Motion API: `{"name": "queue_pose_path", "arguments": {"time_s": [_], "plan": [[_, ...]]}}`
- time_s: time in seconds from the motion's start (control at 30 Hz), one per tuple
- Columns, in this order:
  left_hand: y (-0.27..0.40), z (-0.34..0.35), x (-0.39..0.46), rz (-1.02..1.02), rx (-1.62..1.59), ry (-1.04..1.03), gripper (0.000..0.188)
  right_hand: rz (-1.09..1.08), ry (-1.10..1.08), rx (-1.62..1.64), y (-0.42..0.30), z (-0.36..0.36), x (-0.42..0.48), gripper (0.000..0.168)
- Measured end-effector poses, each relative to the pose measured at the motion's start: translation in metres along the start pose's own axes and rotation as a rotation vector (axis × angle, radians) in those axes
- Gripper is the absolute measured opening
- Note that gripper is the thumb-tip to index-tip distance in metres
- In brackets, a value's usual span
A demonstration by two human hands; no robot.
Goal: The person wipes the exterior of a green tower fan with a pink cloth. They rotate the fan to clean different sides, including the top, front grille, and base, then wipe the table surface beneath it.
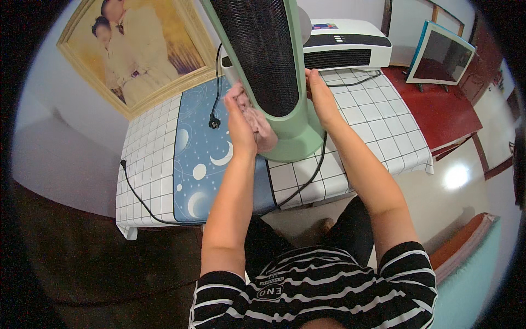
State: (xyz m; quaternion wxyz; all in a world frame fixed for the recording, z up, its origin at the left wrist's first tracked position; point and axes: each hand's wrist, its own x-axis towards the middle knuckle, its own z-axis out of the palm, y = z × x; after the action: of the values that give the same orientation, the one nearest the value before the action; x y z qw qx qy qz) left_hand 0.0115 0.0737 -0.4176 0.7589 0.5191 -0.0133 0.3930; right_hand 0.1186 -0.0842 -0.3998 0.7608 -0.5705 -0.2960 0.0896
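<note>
A tall green tower appliance point(289, 140) with a black mesh front point(267, 57) and a round base stands upright on the table. My left hand point(239, 127) presses a crumpled pink cloth point(259, 123) against the appliance's left side, low down. On the opposite side my right hand point(320, 96) is at the housing, its fingertips partly hidden behind the edge. A black power cord point(304, 187) runs from near the base over the table's front edge.
A white and black heater-like appliance point(349, 45) stands behind on the checked tablecloth point(382, 119). A blue moon-patterned mat point(201, 152) bears a black plug point(214, 122). A framed portrait point(139, 98) leans at left; a small monitor point(446, 55) stands on a red table point(439, 111) at right.
</note>
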Motion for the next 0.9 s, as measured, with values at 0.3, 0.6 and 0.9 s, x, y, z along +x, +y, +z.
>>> {"name": "queue_pose_path", "arguments": {"time_s": [0.3,0.6,0.9], "plan": [[0.010,-0.017,-0.012,-0.296,0.774,0.013,0.057,0.000,-0.126,-0.068,0.012,-0.019,-0.013,0.072],[0.039,0.000,-0.064,0.221,1.683,-0.553,0.026,-0.046,-0.139,-0.076,0.023,-0.017,-0.009,0.067],[0.073,-0.004,-0.090,0.324,1.352,-0.829,0.029,-0.044,-0.064,-0.067,0.020,-0.009,-0.016,0.057]]}}
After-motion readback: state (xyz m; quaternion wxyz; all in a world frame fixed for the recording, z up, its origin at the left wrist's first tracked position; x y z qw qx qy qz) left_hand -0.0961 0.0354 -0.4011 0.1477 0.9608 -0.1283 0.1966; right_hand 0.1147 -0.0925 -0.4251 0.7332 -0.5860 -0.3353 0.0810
